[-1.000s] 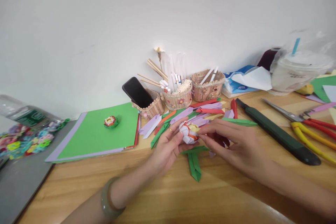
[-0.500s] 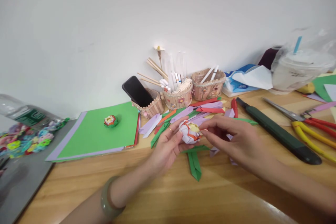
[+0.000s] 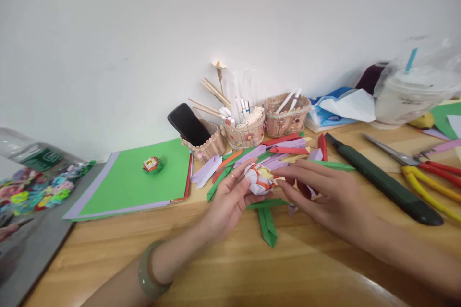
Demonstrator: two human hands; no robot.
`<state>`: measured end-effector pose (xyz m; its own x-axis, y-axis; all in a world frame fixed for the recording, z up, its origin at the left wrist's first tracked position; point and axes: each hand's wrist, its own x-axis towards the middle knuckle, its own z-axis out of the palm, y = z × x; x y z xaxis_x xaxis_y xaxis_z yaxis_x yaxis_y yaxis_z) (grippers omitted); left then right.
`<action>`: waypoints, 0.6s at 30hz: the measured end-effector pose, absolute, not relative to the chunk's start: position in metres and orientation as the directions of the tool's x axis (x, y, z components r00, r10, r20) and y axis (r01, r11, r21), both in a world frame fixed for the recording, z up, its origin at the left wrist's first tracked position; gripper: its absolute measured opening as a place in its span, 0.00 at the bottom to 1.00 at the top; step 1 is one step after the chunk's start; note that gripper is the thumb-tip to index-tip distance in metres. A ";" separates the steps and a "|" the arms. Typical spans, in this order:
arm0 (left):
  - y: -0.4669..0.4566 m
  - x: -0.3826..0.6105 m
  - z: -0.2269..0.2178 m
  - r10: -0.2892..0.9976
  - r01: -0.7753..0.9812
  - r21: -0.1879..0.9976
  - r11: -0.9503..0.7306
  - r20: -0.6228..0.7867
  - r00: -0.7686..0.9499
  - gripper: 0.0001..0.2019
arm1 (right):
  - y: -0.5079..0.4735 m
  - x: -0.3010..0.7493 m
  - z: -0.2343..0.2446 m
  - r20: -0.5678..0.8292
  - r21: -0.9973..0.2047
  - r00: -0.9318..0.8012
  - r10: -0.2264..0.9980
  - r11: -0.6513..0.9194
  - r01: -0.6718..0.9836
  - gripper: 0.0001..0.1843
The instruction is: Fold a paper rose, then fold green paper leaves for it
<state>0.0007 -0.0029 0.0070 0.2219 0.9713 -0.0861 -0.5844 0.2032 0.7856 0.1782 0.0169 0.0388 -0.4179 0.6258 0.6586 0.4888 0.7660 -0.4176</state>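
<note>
A folded paper flower (image 3: 256, 180), with lilac-white outer petals, orange bands and a yellow middle, rests in my left hand (image 3: 230, 201), whose thumb and fingers close around its left side. At the flower's right edge, my right hand (image 3: 320, 192) has thumb and forefinger pinched against a pale yellow petal. Just beneath the hands on the wooden table lies a folded green paper piece (image 3: 267, 227). Behind them spreads a heap of folded paper strips (image 3: 248, 156) in lilac, red, orange and green.
Left, a smaller paper flower (image 3: 151, 165) sits on green paper sheets (image 3: 122, 187). Decorated stick baskets (image 3: 246, 134) hold a phone (image 3: 189, 123) and pens. To the right lie a dark green cutter (image 3: 389, 182), scissors (image 3: 414, 177) and a lidded cup (image 3: 406, 93). Another person's fingers (image 3: 7, 231) show far left.
The fingers of my right hand have shifted slightly and spread a little at the flower's edge, baring more yellow petal. Another person's fingers have come into view at the left edge.
</note>
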 end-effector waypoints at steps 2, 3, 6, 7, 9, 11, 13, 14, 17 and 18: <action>-0.002 0.001 0.007 0.976 -0.599 0.779 0.185 -0.076 0.202 0.17 | 0.017 0.180 0.032 0.718 -0.260 -0.447 0.533 0.802 0.539 0.09; -0.002 0.001 0.007 0.978 -0.605 0.776 0.178 -0.071 0.196 0.16 | 0.017 0.181 0.030 0.734 -0.184 -0.470 0.490 0.810 0.557 0.10; -0.002 0.001 0.007 0.980 -0.611 0.774 0.167 -0.061 0.190 0.16 | 0.016 0.182 0.027 0.749 -0.083 -0.513 0.419 0.828 0.555 0.12; -0.002 0.001 0.006 0.980 -0.611 0.774 0.165 -0.057 0.192 0.16 | 0.016 0.181 0.028 0.749 -0.123 -0.501 0.433 0.834 0.538 0.12; -0.002 0.000 0.006 0.978 -0.606 0.778 0.166 -0.053 0.200 0.17 | 0.015 0.180 0.034 0.714 -0.315 -0.450 0.536 0.820 0.478 0.10; -0.002 0.000 0.005 0.975 -0.592 0.786 0.178 -0.061 0.212 0.17 | 0.016 0.178 0.041 0.574 -0.583 -0.418 0.704 0.710 0.394 0.07; -0.003 0.000 0.006 0.972 -0.575 0.796 0.190 -0.072 0.222 0.17 | 0.018 0.176 0.048 0.348 -0.800 -0.440 0.827 0.507 0.321 0.07; -0.003 0.000 0.006 0.972 -0.569 0.800 0.193 -0.075 0.224 0.18 | 0.019 0.176 0.050 0.238 -0.866 -0.463 0.854 0.403 0.297 0.07; -0.003 0.000 0.007 0.971 -0.553 0.810 0.197 -0.082 0.226 0.19 | 0.022 0.176 0.052 0.065 -0.928 -0.510 0.858 0.240 0.284 0.08; -0.004 0.000 0.008 0.970 -0.545 0.814 0.200 -0.085 0.229 0.19 | 0.022 0.176 0.052 0.060 -0.923 -0.513 0.856 0.243 0.298 0.08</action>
<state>-0.0001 -0.0036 0.0076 0.2288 0.9698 -0.0848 -0.5450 0.1998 0.8143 0.1760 0.0217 0.0521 -0.5135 0.8560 0.0596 0.2979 0.2430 -0.9232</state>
